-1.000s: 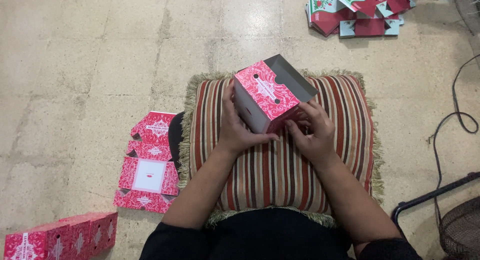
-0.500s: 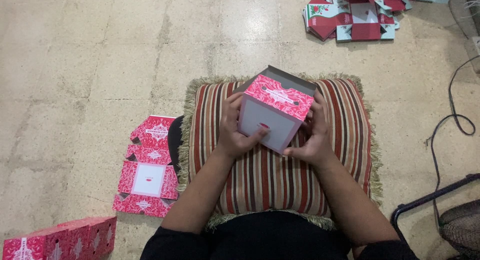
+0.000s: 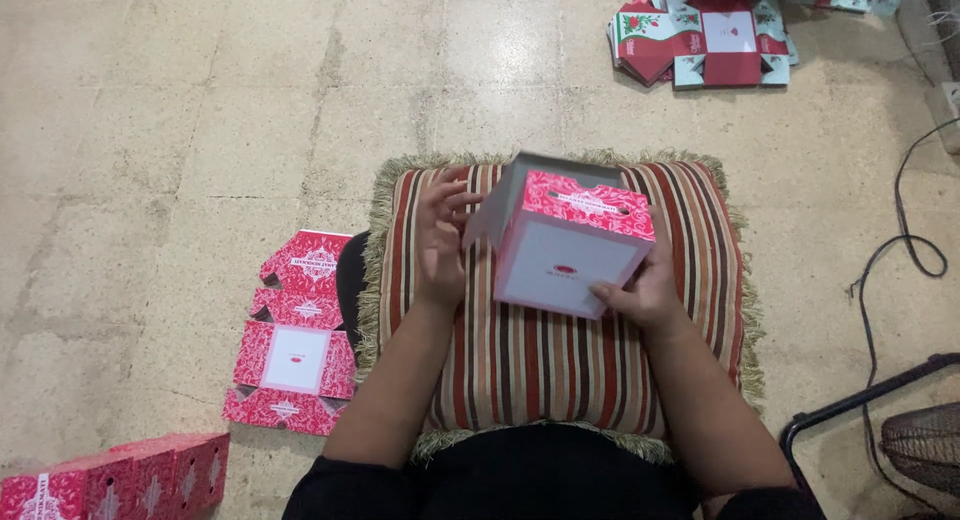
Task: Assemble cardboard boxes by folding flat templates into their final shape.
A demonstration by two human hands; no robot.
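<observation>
Over the striped fringed cushion, the pink-and-white folded cardboard box has tipped since a moment ago, its white panel now facing up. The right hand clamps its lower edge; the left hand has let go, fingers spread beside it, so the box looks formed.

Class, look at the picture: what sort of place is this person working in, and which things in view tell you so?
Probably a home floor used as a workspace: a worn tiled floor, a striped cushion on the lap, and flat pink cartons laid beside.

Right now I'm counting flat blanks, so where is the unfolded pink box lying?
In the head view, the unfolded pink box lies flat on the floor to the person's left, beside the striped cushion, with folded pink boxes nearer the bottom-left corner.
</observation>
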